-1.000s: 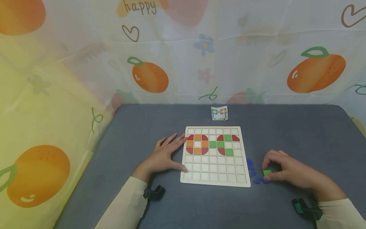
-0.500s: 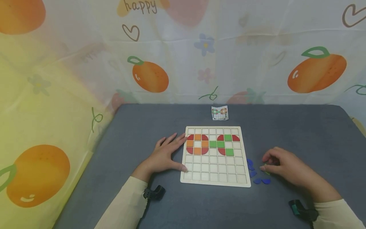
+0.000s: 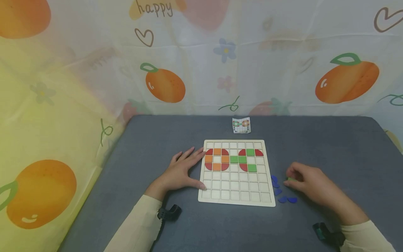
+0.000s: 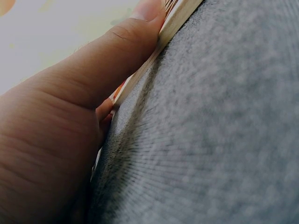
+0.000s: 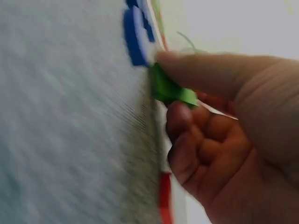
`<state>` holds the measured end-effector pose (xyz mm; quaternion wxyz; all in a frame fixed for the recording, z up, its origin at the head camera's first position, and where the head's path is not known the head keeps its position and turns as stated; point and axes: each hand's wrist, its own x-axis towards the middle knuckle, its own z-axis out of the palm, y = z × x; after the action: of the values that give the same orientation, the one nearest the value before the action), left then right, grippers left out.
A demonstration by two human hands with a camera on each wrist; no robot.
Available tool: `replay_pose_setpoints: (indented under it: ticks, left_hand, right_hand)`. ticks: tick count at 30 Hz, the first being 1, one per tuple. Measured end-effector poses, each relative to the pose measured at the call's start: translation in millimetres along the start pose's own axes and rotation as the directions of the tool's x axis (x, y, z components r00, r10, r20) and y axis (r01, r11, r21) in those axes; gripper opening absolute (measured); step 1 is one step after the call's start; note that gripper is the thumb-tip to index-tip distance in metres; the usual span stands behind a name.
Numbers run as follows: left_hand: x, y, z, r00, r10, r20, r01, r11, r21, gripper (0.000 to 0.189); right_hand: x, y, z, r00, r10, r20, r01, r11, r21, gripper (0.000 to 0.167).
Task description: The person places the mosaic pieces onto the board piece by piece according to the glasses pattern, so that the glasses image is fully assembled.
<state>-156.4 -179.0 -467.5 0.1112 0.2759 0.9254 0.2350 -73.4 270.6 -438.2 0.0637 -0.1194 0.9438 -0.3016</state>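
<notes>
My left hand lies spread at the left edge of the cream gridded board. Its thumb rests on the board's rim, and its fingertips touch the edge higher up. Red rounded tiles and orange square tiles form a ring at the board's upper left. Green square tiles and red rounded tiles sit toward its upper right. To the right of the board, my right hand pinches a green tile between thumb and fingers, just above the table. The fingers hide part of that tile.
Several blue teardrop-like tiles lie between the board and my right hand. A small printed pattern card lies behind the board. A red piece shows low in the right wrist view. A fruit-patterned cloth hangs behind the grey table.
My right hand has picked up the green tile, partly hiding it, and shifted slightly left and away from me. The front blue tile is now uncovered. My left hand stays put.
</notes>
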Motion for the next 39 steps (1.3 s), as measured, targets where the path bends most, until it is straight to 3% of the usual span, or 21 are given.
replay_pose_setpoints:
  ticks: [3,7,11,15,25,39]
  left_hand:
    - [0.0,0.2,0.1,1.0,0.0,0.002,0.0,1.0,-0.001,0.129]
    - [-0.3,0.4,-0.7,1.0,0.002,0.003,-0.002,1.0,-0.006,0.129]
    - [-1.6,-0.2,-1.9,1.0,0.003,0.004,-0.003,1.0,-0.009,0.129]
    - [-2.6,-1.4,-2.6,1.0,0.007,0.001,-0.007,1.0,-0.01,0.128]
    - [-2.0,-2.2,-2.0,1.0,0.017,0.002,-0.017,1.0,-0.018,0.128]
    - [0.2,-2.2,-0.1,1.0,0.013,-0.001,-0.013,1.0,-0.007,0.128]
  right_hand:
    - [4.1,-6,2,0.999,0.022,-0.042,-0.018,0.997,0.073,0.013]
    - [11.8,-17,7,0.993,0.056,-0.106,-0.032,0.977,0.211,0.017]
    - [23.3,-27,16,0.99,0.09,-0.104,-0.044,0.925,0.376,0.022]
    - [37.6,-35,26,0.986,0.14,-0.092,-0.083,0.885,0.459,0.025]
    - [57.2,-44,34,0.96,0.259,-0.106,-0.198,0.896,0.398,0.028]
    - [62.3,-40,39,0.951,0.269,-0.156,-0.2,0.913,0.355,0.033]
